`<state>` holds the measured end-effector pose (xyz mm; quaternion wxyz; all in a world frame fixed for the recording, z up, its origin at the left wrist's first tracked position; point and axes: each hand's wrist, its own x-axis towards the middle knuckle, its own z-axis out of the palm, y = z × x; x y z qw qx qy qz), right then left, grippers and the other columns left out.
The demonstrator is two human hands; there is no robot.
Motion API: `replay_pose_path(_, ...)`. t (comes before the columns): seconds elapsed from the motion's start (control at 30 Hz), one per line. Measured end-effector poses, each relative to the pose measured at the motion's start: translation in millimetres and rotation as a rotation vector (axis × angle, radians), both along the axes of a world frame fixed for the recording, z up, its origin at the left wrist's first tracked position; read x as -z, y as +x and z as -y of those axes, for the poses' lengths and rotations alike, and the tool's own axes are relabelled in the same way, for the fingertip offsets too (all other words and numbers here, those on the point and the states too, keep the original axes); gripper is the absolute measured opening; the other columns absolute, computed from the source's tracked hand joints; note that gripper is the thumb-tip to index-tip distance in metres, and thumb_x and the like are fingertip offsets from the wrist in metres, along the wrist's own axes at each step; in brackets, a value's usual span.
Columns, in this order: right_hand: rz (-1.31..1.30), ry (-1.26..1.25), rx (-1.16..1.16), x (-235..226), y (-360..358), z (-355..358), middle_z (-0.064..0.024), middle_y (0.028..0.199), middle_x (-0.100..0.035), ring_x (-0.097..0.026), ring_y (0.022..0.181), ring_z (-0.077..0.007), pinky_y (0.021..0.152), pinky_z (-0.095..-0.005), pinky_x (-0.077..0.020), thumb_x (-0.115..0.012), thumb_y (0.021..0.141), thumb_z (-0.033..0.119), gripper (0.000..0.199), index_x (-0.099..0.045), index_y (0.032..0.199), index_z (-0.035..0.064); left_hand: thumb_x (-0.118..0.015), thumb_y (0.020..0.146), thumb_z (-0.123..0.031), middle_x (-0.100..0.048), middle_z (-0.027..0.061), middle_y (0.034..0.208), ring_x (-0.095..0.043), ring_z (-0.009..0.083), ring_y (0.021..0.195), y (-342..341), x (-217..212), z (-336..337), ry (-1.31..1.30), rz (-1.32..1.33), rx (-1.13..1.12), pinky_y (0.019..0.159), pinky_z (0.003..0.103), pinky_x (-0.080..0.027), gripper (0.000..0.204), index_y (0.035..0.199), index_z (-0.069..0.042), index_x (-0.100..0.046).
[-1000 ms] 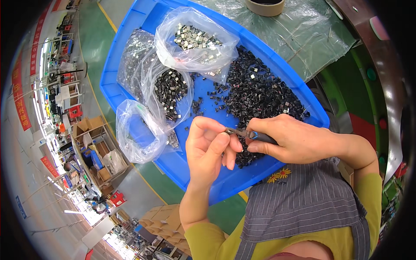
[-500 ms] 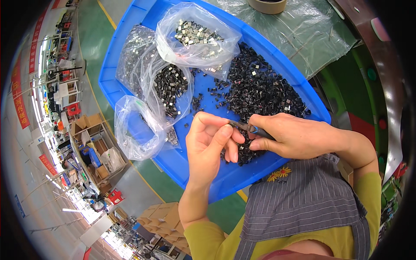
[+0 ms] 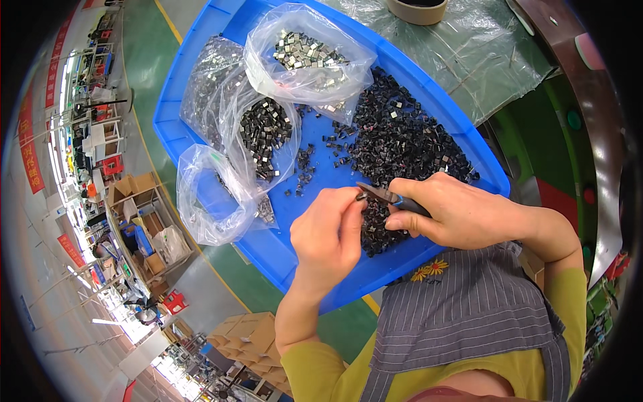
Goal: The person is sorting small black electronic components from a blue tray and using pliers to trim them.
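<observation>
My right hand [image 3: 449,211] is closed round the dark handles of a small pair of cutting pliers [image 3: 385,195], whose jaws point left. Just left of the jaws, my left hand [image 3: 328,231] pinches a small black part [image 3: 362,196] between thumb and fingertips. The part is close to the jaws; whether they touch it I cannot tell. Both hands are over a big blue tray [image 3: 321,167]. Right of and beneath them lies a heap of small black parts [image 3: 402,137], a few with shiny silver faces.
Inside the tray stand a clear bag of silver-faced pieces [image 3: 305,53], a bag of black pieces [image 3: 264,130] and an open-mouthed clear bag [image 3: 214,197]. A roll of tape [image 3: 418,10] sits on plastic sheeting beyond the tray. Cardboard boxes [image 3: 244,335] are stacked at lower left.
My left hand has turned over, its back now upward and its fingers curled into a pinch. The pliers have shifted slightly right, and their jaws now show clear of the left fingers.
</observation>
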<state>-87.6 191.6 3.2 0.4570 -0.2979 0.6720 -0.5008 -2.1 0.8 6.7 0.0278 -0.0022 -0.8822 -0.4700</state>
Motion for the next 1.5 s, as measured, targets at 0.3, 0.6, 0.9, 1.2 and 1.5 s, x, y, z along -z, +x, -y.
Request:
replay_pose_path(0.3, -0.071, -0.047, -0.024, 7, -1, -4, -0.0248, 0.067, -0.056, -0.057, 0.072, -0.0446, 0.062, -0.0484, -0.0415, -0.056, 0.094, 0.026, 0.030, -0.049, 0.092, -0.0027, -0.059, 0.088, 0.003, -0.065, 0.0091, 0.076, -0.064, 0.0142, 0.061, -3, -2, 9, 0.217, 0.118, 0.011, 0.054, 0.024, -0.050, 0.007, 0.094, 0.003, -0.061)
replay_pose_path(0.6, -0.055, -0.025, -0.103, 5, -4, -4, -0.0247, 0.084, -0.062, -0.059, 0.086, -0.0434, 0.071, -0.0488, -0.0438, -0.055, 0.094, 0.026, 0.030, -0.050, 0.102, -0.0023, -0.057, 0.091, 0.001, -0.064, 0.0067, 0.074, -0.059, 0.0098, 0.058, -6, -7, 17, 0.351, 0.320, 0.075, 0.052, 0.023, -0.048, 0.005, 0.091, 0.003, -0.061)
replay_pose_path(0.9, -0.150, 0.092, -0.102, 6, -4, -4, -0.0240, 0.067, -0.057, -0.058, 0.074, -0.0440, 0.063, -0.0488, -0.0427, -0.055, 0.094, 0.028, 0.031, -0.049, 0.094, -0.0020, -0.059, 0.089, 0.000, -0.063, 0.0073, 0.073, -0.059, 0.0103, 0.058, -8, -4, 11, 0.275, 0.272, 0.063, 0.051, 0.023, -0.046, 0.003, 0.091, 0.001, -0.061)
replay_pose_path(1.2, -0.125, 0.019, 0.028, 6, -1, -4, -0.0237, 0.064, -0.055, -0.057, 0.072, -0.0450, 0.060, -0.0494, -0.0409, -0.057, 0.093, 0.028, 0.032, -0.048, 0.089, -0.0020, -0.069, 0.079, 0.002, -0.063, 0.0113, 0.076, -0.060, 0.0218, 0.058, -10, 6, -1, -0.346, -0.337, 0.053, 0.052, 0.031, -0.047, 0.021, 0.100, 0.001, -0.064)
replay_pose_path(1.5, -0.368, 0.008, 0.000, 8, 2, 0, -0.0206, 0.083, -0.060, -0.061, 0.079, -0.0405, 0.065, -0.0480, -0.0472, -0.059, 0.091, 0.024, 0.029, -0.048, 0.089, -0.0019, -0.036, 0.104, -0.025, -0.063, 0.0067, 0.075, -0.054, 0.0072, 0.055, -6, 1, 6, 0.745, 0.377, -0.009, 0.047, 0.019, -0.038, 0.038, 0.129, 0.000, -0.047)
